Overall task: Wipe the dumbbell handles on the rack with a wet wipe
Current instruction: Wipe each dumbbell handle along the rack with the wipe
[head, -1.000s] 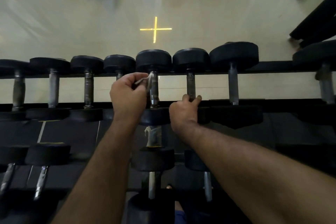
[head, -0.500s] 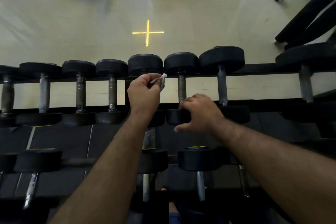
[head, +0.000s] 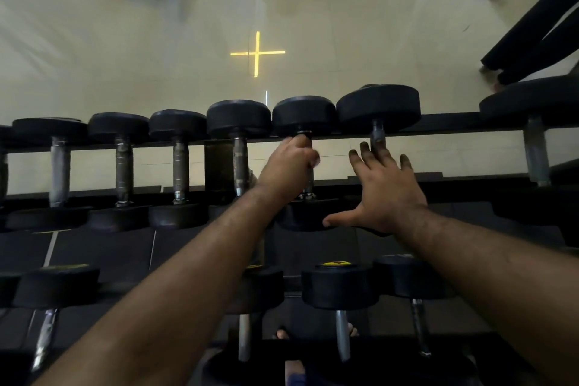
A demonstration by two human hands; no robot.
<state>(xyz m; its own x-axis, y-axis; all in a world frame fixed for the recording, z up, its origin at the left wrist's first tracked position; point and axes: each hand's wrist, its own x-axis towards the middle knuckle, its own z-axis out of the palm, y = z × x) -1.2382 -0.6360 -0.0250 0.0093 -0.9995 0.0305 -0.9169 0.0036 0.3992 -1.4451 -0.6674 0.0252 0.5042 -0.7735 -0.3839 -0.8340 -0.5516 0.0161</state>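
- the wet wipe [head: 315, 160] shows only as a pale scrap at the edge of my left hand [head: 289, 166]; it reads as thin, soft and limp, so i judge it needs to be wrapped round a bar and pinched hard or it will bunch and slip.
- my left hand is curled round the dumbbell handle [head: 308, 188] of the sixth dumbbell on the top rail, near its far head [head: 303, 114], with the wipe seemingly between palm and bar.
- that handle is a stiff metal bar, probably ridged; the black heads look heavy, so i expect the dumbbell to sit firm while i rub, without lifting it.
- my right hand [head: 385, 185] is spread, fingers straight, holding nothing, over the handle of the next dumbbell [head: 377, 110]; whether it touches i cannot tell.
- the two hands are apart, just beside each other.
- the rack [head: 454, 121] carries more dumbbells to the left, such as the neighbouring handle [head: 240, 163], and a lower tier [head: 340, 288] nearer me.
- beyond lies a pale floor with a yellow cross [head: 257, 53].
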